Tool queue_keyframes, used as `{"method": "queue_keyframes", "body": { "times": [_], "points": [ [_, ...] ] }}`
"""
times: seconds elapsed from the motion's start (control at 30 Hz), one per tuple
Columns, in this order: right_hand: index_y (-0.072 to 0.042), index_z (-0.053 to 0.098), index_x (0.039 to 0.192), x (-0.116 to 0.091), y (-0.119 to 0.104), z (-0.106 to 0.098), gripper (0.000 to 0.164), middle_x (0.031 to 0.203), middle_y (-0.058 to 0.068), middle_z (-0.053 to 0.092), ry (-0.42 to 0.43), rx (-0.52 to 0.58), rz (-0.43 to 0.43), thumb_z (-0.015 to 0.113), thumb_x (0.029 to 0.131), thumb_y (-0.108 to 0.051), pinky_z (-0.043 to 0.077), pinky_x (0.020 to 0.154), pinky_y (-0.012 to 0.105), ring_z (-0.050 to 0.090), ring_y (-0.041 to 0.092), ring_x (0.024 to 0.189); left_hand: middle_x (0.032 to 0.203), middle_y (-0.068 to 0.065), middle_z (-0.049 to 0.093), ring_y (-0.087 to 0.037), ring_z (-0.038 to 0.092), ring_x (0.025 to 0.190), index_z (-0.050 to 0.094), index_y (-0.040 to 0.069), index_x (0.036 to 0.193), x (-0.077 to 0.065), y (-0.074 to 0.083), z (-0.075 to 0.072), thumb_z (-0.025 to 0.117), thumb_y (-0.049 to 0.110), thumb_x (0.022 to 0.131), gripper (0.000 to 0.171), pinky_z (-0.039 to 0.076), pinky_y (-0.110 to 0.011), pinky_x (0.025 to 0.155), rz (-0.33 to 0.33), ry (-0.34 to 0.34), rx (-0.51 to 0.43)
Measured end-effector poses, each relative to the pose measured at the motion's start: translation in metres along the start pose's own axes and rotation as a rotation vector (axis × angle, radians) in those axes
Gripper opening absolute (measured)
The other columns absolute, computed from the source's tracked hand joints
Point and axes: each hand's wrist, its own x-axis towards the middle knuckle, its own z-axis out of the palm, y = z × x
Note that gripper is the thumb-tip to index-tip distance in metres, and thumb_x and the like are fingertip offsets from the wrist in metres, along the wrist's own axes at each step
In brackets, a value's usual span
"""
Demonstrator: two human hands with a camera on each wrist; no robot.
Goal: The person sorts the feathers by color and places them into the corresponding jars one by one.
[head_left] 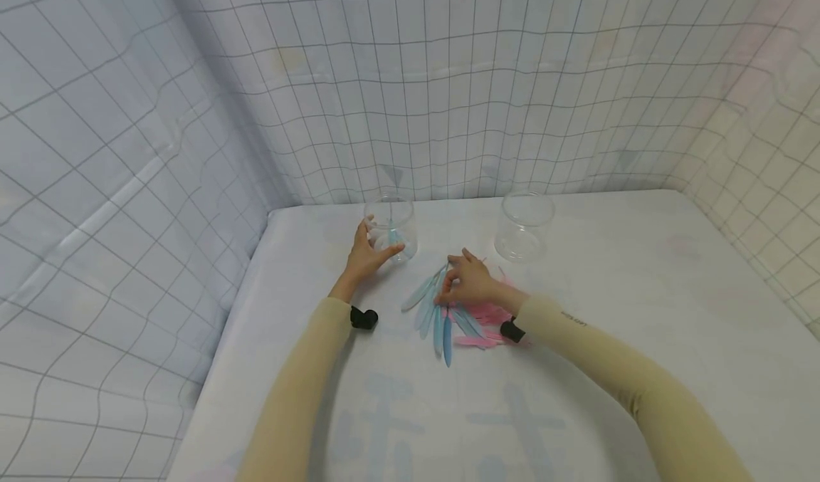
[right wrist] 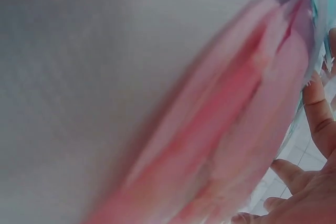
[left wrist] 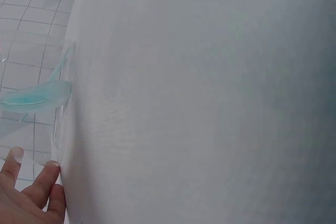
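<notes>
White tbl (head_left: 640, 304): L hand (head_left: 366, 258) curls rnd clear jar (head_left: 406, 229), R hand (head_left: 472, 284) over blue feathers (head_left: 438, 331), can't tell if pinching

2 jars (head_left: 524, 236) behind the feather pile (head_left: 447, 338)

Near the counter's (head_left: 640, 290) far edge, two clear jars (head_left: 524, 234) look smooth and glossy, though glass or plastic cannot be told. The blue feathers (head_left: 438, 331) and pink feathers (head_left: 488, 316) look soft and matt. The counter looks covered in smooth, matt cloth; the checked curtain (head_left: 448, 97) beyond its far edge is rumpled cloth, the sleeves (head_left: 576, 339) matt cloth.
</notes>
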Motion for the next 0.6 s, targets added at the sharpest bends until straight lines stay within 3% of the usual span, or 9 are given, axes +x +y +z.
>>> {"method": "queue_keyframes", "body": {
  "times": [0.33,0.6],
  "points": [
    [-0.021,0.066,0.066,0.0003,0.0021,0.0039,0.025,0.141,0.026,0.039,0.031,0.016,-0.010,0.076,0.079,-0.039,0.014,0.098,0.072,0.012,0.053,0.135,0.153,-0.014,0.014,-0.038,0.026,0.135,0.010,0.022,0.150,-0.0010,0.0005,-0.0004,0.075,0.046,0.079,0.099,0.030,-0.049,0.104,0.002,-0.007,0.002],
    [-0.016,0.065,0.066,0.0047,0.0053,-0.0022,0.024,0.124,0.020,0.058,0.061,0.122,-0.027,0.075,0.081,-0.032,0.008,0.109,0.057,0.031,0.040,0.133,0.153,-0.013,0.015,-0.039,0.027,0.135,0.012,0.017,0.150,0.0003,0.0001,-0.0007,0.075,0.045,0.079,0.099,0.030,-0.050,0.104,0.015,0.002,0.005]
  ]
}}
